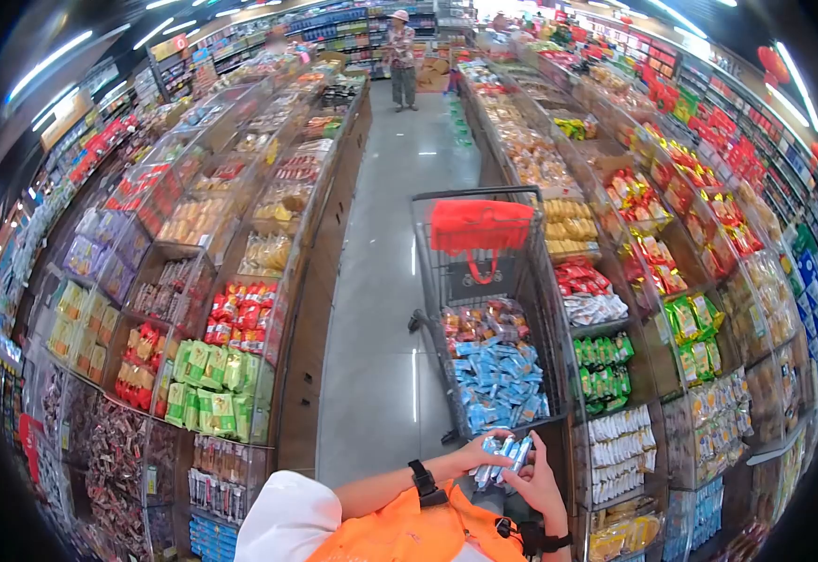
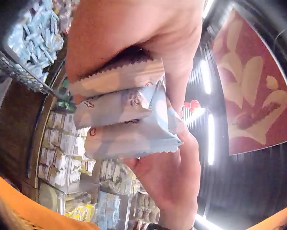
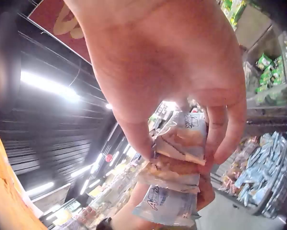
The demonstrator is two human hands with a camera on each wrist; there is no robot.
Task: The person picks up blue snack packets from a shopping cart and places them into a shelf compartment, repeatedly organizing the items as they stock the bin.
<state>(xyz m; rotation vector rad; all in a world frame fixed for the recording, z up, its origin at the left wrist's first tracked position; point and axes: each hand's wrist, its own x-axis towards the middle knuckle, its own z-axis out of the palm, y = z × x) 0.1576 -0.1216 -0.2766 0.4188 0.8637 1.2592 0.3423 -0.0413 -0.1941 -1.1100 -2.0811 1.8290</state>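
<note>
Several small blue-and-white wrapped packets (image 1: 507, 456) are held between both hands, just in front of the cart's near end. My left hand (image 1: 476, 453) has its fingers curled round one side of them; my right hand (image 1: 538, 482) grips the other side with thumb and fingers. In the left wrist view the packets (image 2: 122, 110) lie stacked in a row under the left hand (image 2: 134, 33). The right wrist view shows the right hand (image 3: 172, 62) pinching the packets (image 3: 179, 139) by their ends. Below the hands' far side, blue packets (image 1: 498, 384) fill the cart's near part.
A shopping cart (image 1: 425, 272) with a red cloth (image 1: 480, 225) on its far end stands in the aisle. Bins of packaged snacks line both sides, with green packets (image 1: 210, 384) at left and green ones (image 1: 604, 370) at right. A person (image 1: 402, 61) stands far down the aisle.
</note>
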